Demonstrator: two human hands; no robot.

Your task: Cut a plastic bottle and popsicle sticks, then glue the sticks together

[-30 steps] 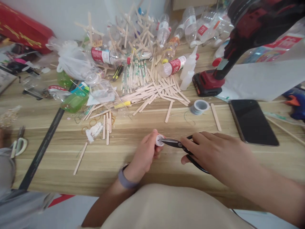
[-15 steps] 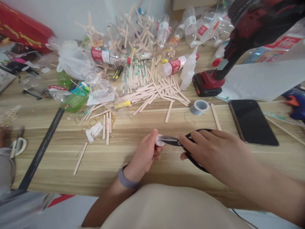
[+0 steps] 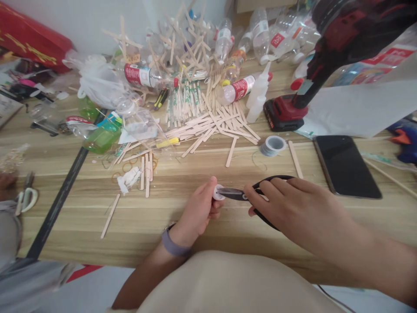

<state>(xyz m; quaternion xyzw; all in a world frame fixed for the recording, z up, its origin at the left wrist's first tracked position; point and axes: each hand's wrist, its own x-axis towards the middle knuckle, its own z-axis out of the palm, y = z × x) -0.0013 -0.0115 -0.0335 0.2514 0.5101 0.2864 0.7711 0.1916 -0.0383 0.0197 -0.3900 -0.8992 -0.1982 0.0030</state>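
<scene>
My left hand [image 3: 198,206] grips a small white bottle cap [image 3: 218,192] between thumb and fingers, its hollow side facing right. In my right hand [image 3: 293,208] is a pair of black-handled scissors [image 3: 236,194], the fingers wrapped round the handles. The blades are together and their tip reaches into the cap; how deep the tip goes cannot be made out. Beyond my hands lie a spool of grey thread [image 3: 273,146] and a single wooden stick [image 3: 231,152]. A black phone [image 3: 347,166] rests to the right of my right hand.
A red and black power drill [image 3: 312,78] stands at the right behind the phone. Piled wooden sticks [image 3: 218,121], plastic bottles [image 3: 239,90] and white squeeze bottles [image 3: 259,93] fill the back. White-handled scissors [image 3: 28,198] lie at the left beside another person's sleeve [image 3: 9,234].
My right hand and the scissors have shifted and turned slightly. The left hand keeps the cap in almost the same place.
</scene>
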